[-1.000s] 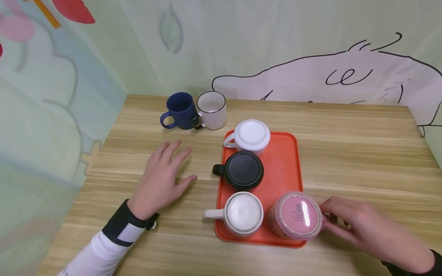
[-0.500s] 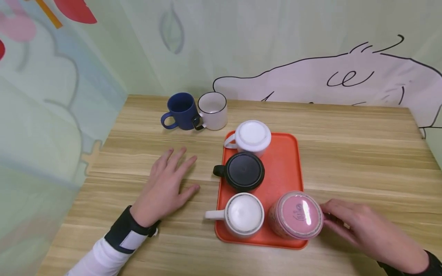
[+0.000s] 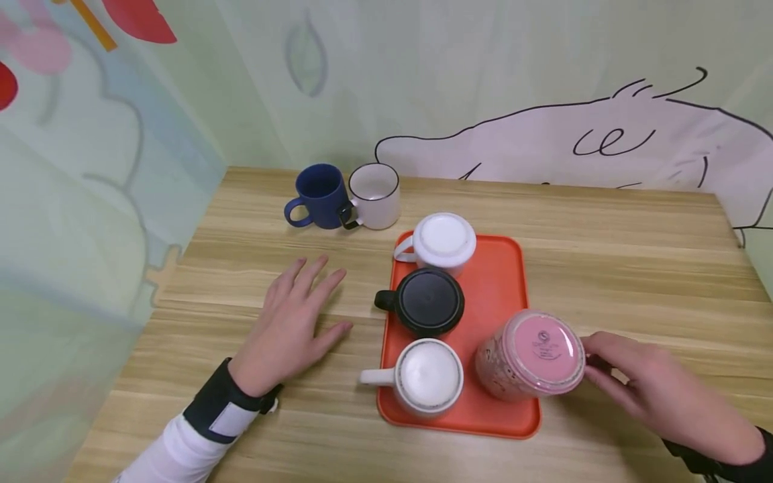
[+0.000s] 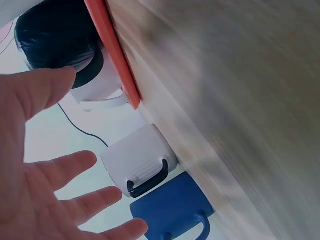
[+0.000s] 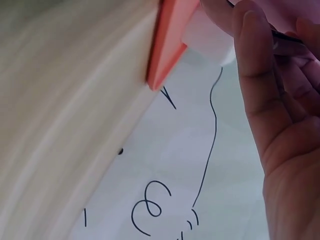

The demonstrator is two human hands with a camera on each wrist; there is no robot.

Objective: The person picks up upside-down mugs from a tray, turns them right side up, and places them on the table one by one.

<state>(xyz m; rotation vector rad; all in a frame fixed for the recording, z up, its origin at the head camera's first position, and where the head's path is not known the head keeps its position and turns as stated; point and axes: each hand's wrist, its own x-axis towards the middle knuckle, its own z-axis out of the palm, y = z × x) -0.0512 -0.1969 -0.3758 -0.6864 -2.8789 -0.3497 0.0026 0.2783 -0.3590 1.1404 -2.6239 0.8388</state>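
The left hand (image 3: 286,335) is spread — the right hand (image 3: 655,382) is curled, gripping.

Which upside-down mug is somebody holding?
The pink mug, its handle in the right grip. Untouched upside-down ones on the red tray: black mug, near white mug, far white mug.

The pink mug (image 3: 531,355) looks like glazed ceramic, its base smooth and glossy with a sharp highlight, while the black mug (image 3: 430,302) has a dull base and a shiny side wall, and the blue mug (image 3: 324,200) appears smooth and nearly matt. The orange-red tray (image 3: 492,285) seems smooth plastic with a soft sheen, on a tabletop (image 3: 634,268) of satin wood grain. Behind, the printed backdrop (image 3: 483,80) resembles matt, faintly creased cloth, and the white sleeve (image 3: 172,446) is soft fabric.
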